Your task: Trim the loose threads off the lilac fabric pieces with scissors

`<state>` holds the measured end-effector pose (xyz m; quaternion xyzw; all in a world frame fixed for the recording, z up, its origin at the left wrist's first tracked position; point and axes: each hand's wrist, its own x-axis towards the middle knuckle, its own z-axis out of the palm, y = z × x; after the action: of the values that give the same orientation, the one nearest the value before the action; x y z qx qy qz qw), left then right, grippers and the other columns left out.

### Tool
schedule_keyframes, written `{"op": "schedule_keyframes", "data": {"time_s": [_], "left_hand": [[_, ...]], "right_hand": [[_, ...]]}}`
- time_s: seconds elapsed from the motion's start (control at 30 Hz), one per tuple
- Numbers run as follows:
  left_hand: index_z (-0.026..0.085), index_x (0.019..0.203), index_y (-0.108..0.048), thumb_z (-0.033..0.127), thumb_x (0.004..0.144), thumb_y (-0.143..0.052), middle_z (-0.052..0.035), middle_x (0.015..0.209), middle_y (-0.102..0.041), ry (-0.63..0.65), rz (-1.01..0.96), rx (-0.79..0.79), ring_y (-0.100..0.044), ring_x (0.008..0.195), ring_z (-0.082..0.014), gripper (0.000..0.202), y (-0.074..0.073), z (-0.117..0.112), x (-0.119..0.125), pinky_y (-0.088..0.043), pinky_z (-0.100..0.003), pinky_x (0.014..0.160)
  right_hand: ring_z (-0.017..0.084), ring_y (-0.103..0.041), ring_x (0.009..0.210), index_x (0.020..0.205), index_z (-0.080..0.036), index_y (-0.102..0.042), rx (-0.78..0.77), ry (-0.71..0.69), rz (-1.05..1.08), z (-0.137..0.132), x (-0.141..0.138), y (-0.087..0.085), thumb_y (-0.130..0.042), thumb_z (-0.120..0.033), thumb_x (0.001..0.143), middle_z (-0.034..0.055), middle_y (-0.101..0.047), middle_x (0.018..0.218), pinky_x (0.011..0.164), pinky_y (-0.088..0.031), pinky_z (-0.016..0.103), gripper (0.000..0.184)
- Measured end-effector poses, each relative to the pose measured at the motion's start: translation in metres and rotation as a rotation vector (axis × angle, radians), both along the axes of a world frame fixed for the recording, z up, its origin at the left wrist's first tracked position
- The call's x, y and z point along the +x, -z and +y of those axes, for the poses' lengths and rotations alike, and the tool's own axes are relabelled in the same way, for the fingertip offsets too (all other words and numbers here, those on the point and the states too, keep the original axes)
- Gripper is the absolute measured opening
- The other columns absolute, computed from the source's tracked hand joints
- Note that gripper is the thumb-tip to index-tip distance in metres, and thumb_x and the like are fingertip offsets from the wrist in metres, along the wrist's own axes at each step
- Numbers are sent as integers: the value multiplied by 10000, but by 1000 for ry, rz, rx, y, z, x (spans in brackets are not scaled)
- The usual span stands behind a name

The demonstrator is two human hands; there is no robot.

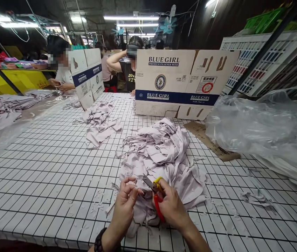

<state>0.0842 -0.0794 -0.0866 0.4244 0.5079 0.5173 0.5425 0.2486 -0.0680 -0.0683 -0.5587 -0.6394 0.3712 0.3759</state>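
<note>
A large heap of pale pinkish-grey cut fabric pieces (156, 147) lies on the table in front of me. My right hand (171, 206) grips scissors (157, 185) with red and yellow handles, their blades pointing up and left over the heap. Just left of the blade tips is my left hand (127, 196), its thumb and fingers pinched together at the near edge of the heap. Whatever is in that pinch is too small to make out, perhaps hidden by the fingertips. A dark braided bracelet (99, 239) circles my left wrist.
A black-on-white grid cloth (46, 168) covers the table, scattered with small scraps. A smaller fabric pile (98, 122) lies farther left. Cardboard panels (164, 80) stand upright ahead. Clear plastic bags (256, 122) and brown paper (211, 140) lie right. Other people sit beyond the panels.
</note>
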Motion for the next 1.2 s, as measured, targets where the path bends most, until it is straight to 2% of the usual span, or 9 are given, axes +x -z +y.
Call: {"op": "schedule_keyframes", "data": {"time_s": [0.07, 0.13, 0.23, 0.27, 0.33, 0.47, 0.7, 0.93, 1.2], "left_hand": [[163, 657, -678, 517, 833, -628, -123, 1338, -497, 31, 86, 137, -448, 1238, -292, 399, -3, 1, -1, -396, -332, 958], [164, 656, -695, 474, 851, -621, -145, 1334, -530, 109, 92, 192, -448, 1251, -318, 373, -6, 1, -1, -382, -372, 985], [159, 703, -694, 467, 858, -612, -139, 1065, -653, 203, -22, 149, -616, 757, -199, 355, -6, 0, 1, -477, -300, 675], [156, 720, -685, 472, 858, -610, -115, 970, -653, 218, -79, 131, -564, 597, -141, 353, -6, 0, 1, -449, -268, 567], [152, 746, -662, 482, 865, -598, -62, 843, -599, 233, -155, 121, -476, 473, -84, 356, -6, 0, 2, -397, -236, 477], [151, 799, -646, 465, 910, -534, -38, 788, -530, 288, -26, 171, -559, 567, -128, 351, -8, -1, 1, -446, -247, 547], [177, 808, -608, 352, 974, -431, -39, 733, -553, 364, 246, 309, -518, 667, -163, 299, -10, -1, 1, -402, -259, 633], [188, 818, -557, 296, 993, -371, -26, 734, -529, 437, 346, 423, -489, 682, -161, 278, -9, 1, 1, -367, -255, 638], [187, 801, -529, 301, 995, -369, -19, 735, -501, 471, 342, 381, -475, 684, -158, 276, -5, 0, 1, -365, -260, 647]], "right_hand": [[113, -440, 567, 726, -212, -496, -59, -55, 17, -1, 3, -2, -539, -130, 694, -63, -497, 616, 498, -351, 195, 98], [110, -438, 574, 762, -208, -512, -115, -90, 58, -1, 4, -1, -552, -149, 722, -65, -500, 627, 511, -358, 194, 82], [115, -452, 579, 781, -204, -521, -172, -87, 113, -1, 7, 1, -590, -217, 756, -54, -519, 643, 527, -382, 208, 74], [119, -464, 583, 781, -204, -519, -187, -85, 124, -1, 10, 1, -600, -242, 764, -46, -533, 657, 533, -392, 216, 91], [124, -483, 589, 773, -207, -506, -201, -80, 122, -3, 18, -4, -618, -277, 772, -33, -555, 684, 545, -408, 229, 132], [132, -470, 574, 751, -225, -495, -156, -99, -84, -13, 36, -22, -710, -315, 714, -50, -532, 640, 525, -390, 236, 236], [181, -555, 631, 741, -243, -523, -111, -134, -413, -26, 39, -38, -745, -428, 675, -10, -623, 740, 559, -420, 271, 297], [195, -586, 661, 729, -246, -520, -72, -131, -451, -26, 35, -38, -730, -372, 678, 1, -635, 764, 580, -429, 280, 251], [189, -572, 636, 706, -244, -510, -72, -134, -493, -27, 35, -39, -721, -395, 689, 1, -630, 736, 553, -403, 269, 260]]}}
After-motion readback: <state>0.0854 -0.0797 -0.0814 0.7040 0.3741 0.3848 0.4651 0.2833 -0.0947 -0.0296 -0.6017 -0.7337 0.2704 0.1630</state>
